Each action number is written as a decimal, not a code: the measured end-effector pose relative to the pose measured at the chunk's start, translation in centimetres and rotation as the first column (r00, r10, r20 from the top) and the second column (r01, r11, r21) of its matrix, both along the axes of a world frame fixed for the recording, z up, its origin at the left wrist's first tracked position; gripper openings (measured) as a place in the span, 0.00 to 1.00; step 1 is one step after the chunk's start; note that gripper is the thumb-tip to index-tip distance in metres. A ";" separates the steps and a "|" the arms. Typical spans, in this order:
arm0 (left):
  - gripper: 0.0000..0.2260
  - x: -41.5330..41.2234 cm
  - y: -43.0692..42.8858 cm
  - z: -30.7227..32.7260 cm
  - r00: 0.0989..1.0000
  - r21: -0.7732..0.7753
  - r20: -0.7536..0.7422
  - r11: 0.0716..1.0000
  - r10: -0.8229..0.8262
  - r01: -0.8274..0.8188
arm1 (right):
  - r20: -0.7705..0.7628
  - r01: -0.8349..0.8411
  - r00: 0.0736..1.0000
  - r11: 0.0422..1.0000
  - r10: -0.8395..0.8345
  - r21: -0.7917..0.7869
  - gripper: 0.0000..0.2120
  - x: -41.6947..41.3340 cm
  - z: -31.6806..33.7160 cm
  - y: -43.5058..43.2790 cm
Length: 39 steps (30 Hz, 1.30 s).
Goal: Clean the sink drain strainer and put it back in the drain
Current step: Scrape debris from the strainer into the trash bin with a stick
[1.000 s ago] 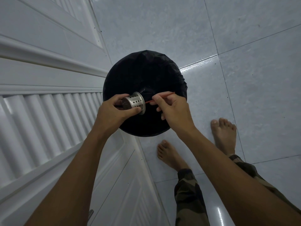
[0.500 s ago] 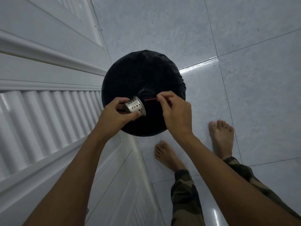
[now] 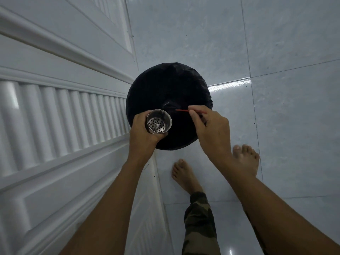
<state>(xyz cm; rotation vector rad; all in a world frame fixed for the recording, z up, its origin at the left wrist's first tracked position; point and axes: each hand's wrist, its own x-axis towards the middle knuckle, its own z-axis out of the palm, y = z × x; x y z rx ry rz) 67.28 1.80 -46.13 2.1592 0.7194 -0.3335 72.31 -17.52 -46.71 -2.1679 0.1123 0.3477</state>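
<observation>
Pale floor tiles (image 3: 276, 43) surround a black-lined bin (image 3: 165, 85). Over it, the left hand (image 3: 143, 133) wraps closed around the strainer (image 3: 159, 121), mouth upward; the right hand (image 3: 211, 126) pinches a thin red stick (image 3: 182, 110) just beside.

One strainer (image 3: 159, 122), one red stick (image 3: 185, 110), one bin (image 3: 169, 89), two hands (image 3: 143, 133).
</observation>
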 end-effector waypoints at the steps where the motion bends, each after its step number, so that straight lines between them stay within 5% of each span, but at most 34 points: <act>1: 0.33 0.1 -0.5 0.7 1.000 -0.004 0.015 1.000 0.017 -0.017 | -0.002 -0.009 1.000 1.000 0.009 -0.005 0.13 0.3 0.8 -0.5; 14: 0.33 5.1 -5.2 20.9 0.878 -0.032 0.342 0.938 0.334 -0.345 | 0.164 -0.121 0.981 0.990 0.107 0.078 0.09 6.5 23.0 -2.8; 27: 0.32 -0.7 0.9 49.1 0.521 -0.078 0.646 0.727 0.557 -0.682 | 0.402 -0.379 0.888 0.851 0.225 0.363 0.10 3.9 49.0 7.5; 32: 0.35 -9.8 4.8 53.0 0.352 -0.100 0.670 0.549 0.654 -0.830 | 0.448 -0.555 0.813 0.728 0.372 0.403 0.09 -2.2 53.6 12.8; 35: 0.41 -17.0 7.0 52.6 0.346 -0.023 0.609 0.452 0.713 -0.892 | 0.485 -0.668 0.732 0.644 0.478 0.374 0.11 -6.3 54.2 15.9; 39: 0.34 -26.2 9.8 49.2 0.369 0.097 0.448 0.366 0.815 -0.926 | 0.515 -0.769 0.625 0.576 0.587 0.277 0.11 -11.4 52.7 19.8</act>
